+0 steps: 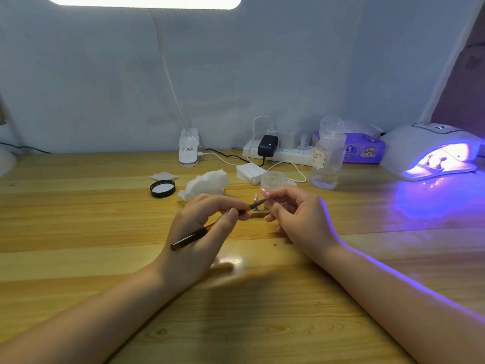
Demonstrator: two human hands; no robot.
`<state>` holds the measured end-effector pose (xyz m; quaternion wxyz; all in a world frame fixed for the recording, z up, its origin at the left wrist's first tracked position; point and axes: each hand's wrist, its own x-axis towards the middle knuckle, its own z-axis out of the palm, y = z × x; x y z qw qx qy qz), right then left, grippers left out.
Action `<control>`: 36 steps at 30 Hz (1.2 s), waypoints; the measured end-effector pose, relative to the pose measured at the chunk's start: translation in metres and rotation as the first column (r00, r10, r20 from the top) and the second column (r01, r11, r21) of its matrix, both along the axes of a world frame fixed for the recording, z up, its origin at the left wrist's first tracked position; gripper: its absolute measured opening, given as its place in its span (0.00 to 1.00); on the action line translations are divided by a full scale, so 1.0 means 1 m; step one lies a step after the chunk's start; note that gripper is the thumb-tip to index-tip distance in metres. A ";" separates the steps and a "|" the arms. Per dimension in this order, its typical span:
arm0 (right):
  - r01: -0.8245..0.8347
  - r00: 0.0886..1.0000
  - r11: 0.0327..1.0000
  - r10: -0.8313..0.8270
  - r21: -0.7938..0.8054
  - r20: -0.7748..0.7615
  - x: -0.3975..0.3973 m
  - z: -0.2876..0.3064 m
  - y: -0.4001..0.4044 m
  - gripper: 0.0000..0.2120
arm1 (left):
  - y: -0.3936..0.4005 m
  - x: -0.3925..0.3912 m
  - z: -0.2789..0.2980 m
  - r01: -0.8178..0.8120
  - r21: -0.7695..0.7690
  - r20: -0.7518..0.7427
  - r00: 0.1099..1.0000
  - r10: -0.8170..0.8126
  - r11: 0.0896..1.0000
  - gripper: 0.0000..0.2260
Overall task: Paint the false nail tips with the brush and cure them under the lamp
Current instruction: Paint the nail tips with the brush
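My left hand (207, 227) pinches the brush (217, 224), my right hand (294, 214) grips the nail tip stand (258, 212) well left of the lit lamp (430, 151); short, light strokes should serve best.

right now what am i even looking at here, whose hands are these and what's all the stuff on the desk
This is one picture from a camera worn on a person's head, looking forward and down, so the two hands are that person's own. There is no machine.

The left hand grips a dark brush like a pen, its tip pointing at a small false nail tip pinched in the fingers of the right hand. More tips stand on a little holder between the hands.

On the wooden desk behind them lie a black lid, a crumpled tissue, a small clear jar, a stack of white pads and a clear pump bottle. At far right a white curing lamp glows purple, with another holder inside it. A power strip sits along the wall.
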<state>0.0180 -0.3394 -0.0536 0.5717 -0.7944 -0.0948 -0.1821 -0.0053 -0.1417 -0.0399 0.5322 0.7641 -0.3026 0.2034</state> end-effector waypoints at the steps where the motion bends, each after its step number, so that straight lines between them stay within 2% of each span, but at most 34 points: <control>1: -0.002 1.000 1.000 0.002 -0.004 0.000 0.000 0.000 0.000 0.05 | 0.000 0.000 0.000 -0.008 -0.004 -0.006 1.000 0.008 1.000 0.12; 6: -0.004 1.000 1.000 0.004 -0.015 0.003 -0.002 0.001 0.000 0.04 | 0.000 0.002 -0.001 -0.036 -0.023 -0.035 0.999 0.035 0.999 0.14; 9: -0.005 1.000 1.000 0.005 -0.016 0.001 -0.002 0.002 0.001 0.02 | 0.000 0.004 -0.002 -0.056 -0.018 -0.046 0.997 0.056 0.998 0.10; 13: 0.028 1.000 0.999 -0.028 -0.026 0.013 -0.001 0.002 0.000 0.02 | 0.000 0.006 -0.003 -0.060 -0.026 -0.048 0.997 0.059 0.998 0.10; 21: 0.049 0.998 0.998 -0.047 -0.048 0.041 0.001 -0.001 0.000 0.04 | 0.001 0.002 -0.001 -0.004 -0.010 -0.055 0.998 0.003 1.000 0.15; 28: 0.064 0.996 0.996 -0.060 -0.069 0.063 -0.001 0.001 0.000 0.05 | 0.000 0.001 -0.002 -0.022 -0.054 -0.035 0.999 0.020 0.998 0.11; 32: 0.062 0.995 0.993 -0.055 -0.101 0.080 -0.002 0.002 0.001 0.04 | -0.002 0.002 -0.001 -0.026 -0.007 -0.055 0.998 0.026 1.000 0.10; 36: 0.088 0.992 0.987 -0.075 -0.132 0.100 -0.004 0.004 0.000 0.09 | 0.000 -0.001 0.000 0.003 0.021 -0.050 0.999 -0.002 1.000 0.14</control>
